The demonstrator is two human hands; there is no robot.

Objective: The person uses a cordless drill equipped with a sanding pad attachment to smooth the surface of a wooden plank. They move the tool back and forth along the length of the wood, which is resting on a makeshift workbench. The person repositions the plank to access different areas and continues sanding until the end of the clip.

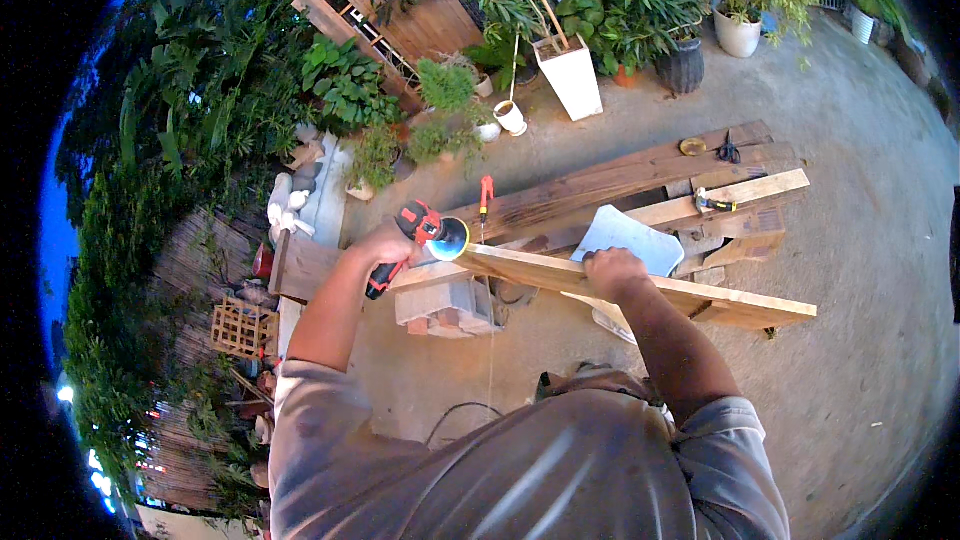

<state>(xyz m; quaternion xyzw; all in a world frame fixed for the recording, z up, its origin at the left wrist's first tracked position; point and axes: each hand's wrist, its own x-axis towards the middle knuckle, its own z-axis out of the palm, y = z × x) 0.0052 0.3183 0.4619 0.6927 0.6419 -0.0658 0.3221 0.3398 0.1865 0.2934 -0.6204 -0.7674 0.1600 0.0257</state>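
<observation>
My left hand (pixel 383 243) is wrapped round the grip of a red and black cordless power tool (pixel 419 222). A round disc (pixel 449 239) on the tool's front meets the left end of a long pale wooden board (pixel 545 272), or sits right beside it; I cannot tell which. My right hand (pixel 614 273) is closed over the upper edge of that board near its middle. The board slants down toward the right. Just beyond my right hand lies a whitish flat sheet (pixel 632 240), partly hidden by the board.
Behind the board lie dark planks (pixel 600 172) and another pale beam (pixel 740 196) with a hammer (pixel 714 202) on it. Scissors (pixel 729 148) and a tape roll (pixel 692 146) rest on the planks. An orange-red tool (pixel 487 198) stands beyond the disc. Concrete blocks (pixel 447 310) sit below.
</observation>
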